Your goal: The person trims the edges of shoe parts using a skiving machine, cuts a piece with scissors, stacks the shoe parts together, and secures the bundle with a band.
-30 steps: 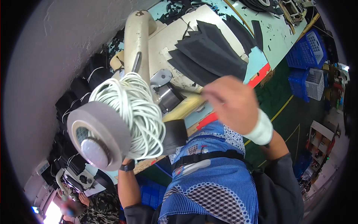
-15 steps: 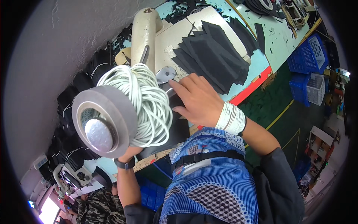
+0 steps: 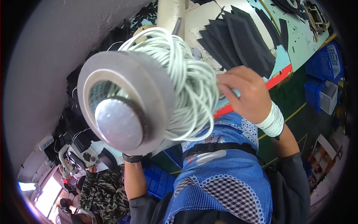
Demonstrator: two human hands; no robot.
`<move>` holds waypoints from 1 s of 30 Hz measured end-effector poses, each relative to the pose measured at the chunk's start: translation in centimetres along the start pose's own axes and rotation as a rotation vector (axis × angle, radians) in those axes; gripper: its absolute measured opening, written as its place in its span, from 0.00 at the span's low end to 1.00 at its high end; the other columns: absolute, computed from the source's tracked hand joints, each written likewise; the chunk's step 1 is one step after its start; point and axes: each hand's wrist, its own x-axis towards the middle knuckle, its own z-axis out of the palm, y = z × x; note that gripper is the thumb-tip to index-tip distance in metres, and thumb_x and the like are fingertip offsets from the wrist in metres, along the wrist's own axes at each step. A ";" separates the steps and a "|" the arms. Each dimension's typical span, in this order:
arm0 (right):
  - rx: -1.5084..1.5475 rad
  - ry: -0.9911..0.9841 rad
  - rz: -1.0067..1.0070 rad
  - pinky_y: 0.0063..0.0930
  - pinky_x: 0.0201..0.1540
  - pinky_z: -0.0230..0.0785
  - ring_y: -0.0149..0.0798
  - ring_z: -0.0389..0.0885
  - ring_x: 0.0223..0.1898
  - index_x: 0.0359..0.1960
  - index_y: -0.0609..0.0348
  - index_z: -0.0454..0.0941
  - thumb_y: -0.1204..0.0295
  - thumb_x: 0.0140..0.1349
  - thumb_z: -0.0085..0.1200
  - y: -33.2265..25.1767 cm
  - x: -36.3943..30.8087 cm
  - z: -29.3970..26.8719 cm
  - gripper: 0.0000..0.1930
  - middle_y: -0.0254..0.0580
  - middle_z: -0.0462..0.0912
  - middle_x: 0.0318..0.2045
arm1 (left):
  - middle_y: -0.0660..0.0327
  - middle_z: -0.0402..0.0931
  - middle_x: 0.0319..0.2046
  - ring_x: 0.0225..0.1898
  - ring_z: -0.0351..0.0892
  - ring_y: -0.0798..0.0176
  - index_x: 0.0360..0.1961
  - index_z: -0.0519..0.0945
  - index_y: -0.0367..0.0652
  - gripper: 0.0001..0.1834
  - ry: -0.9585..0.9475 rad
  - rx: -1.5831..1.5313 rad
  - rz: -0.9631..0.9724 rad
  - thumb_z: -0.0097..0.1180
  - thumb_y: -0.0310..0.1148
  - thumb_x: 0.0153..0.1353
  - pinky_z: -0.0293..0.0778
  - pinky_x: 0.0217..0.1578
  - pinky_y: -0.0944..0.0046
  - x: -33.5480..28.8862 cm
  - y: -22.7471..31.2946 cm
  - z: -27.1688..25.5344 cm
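Observation:
Close to the camera, a thick grey ring-shaped roll (image 3: 112, 67) with a round silver knob (image 3: 119, 121) at its hole covers much of the view. A big tangled bundle of white cord (image 3: 190, 82) hangs behind it. My right hand (image 3: 248, 93) is just right of the cord, its thumb and fingers closed together; what they hold, if anything, is hidden. Many turns of white cord (image 3: 274, 121) circle my right wrist. My left forearm (image 3: 134, 179), with a dark watch (image 3: 132, 158), rises behind the roll, which hides my left hand.
Fanned black flat pieces (image 3: 242, 41) lie on the machine's cream bed beyond my right hand. A cream machine column (image 3: 169, 18) stands behind the cord. The table has a red edge (image 3: 281, 76). Blue crates (image 3: 324, 63) are at right; a person in camouflage (image 3: 102, 190) is at lower left.
The view has shifted, so the roll and cord look larger and nearer. My right hand has drawn back from beside the machine's metal part to the cord's right edge, its fingers more curled.

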 end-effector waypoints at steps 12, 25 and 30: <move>-0.113 -0.100 -0.002 0.40 0.37 0.72 0.47 0.79 0.31 0.35 0.62 0.81 0.74 0.49 0.62 -0.4 0.7 1.8 0.11 0.44 0.79 0.25 | 0.60 0.66 0.17 0.22 0.63 0.70 0.25 0.78 0.35 0.19 -0.113 0.443 0.003 0.56 0.40 0.65 0.60 0.24 0.61 4.8 5.0 3.5; -0.069 0.029 0.041 0.37 0.42 0.72 0.48 0.78 0.39 0.42 0.63 0.79 0.76 0.50 0.62 -1.0 -0.5 0.6 0.16 0.44 0.81 0.33 | 0.69 0.80 0.27 0.27 0.72 0.78 0.36 0.83 0.33 0.17 -0.195 -0.262 -0.192 0.58 0.40 0.66 0.67 0.30 0.74 1.0 -0.6 -0.4; -0.019 -0.090 0.025 0.39 0.43 0.69 0.46 0.76 0.40 0.43 0.65 0.77 0.71 0.50 0.63 -1.3 1.3 3.0 0.19 0.44 0.80 0.34 | 0.66 0.76 0.22 0.25 0.67 0.79 0.29 0.80 0.32 0.20 -0.220 0.271 -0.026 0.57 0.43 0.66 0.63 0.26 0.71 4.3 2.6 0.8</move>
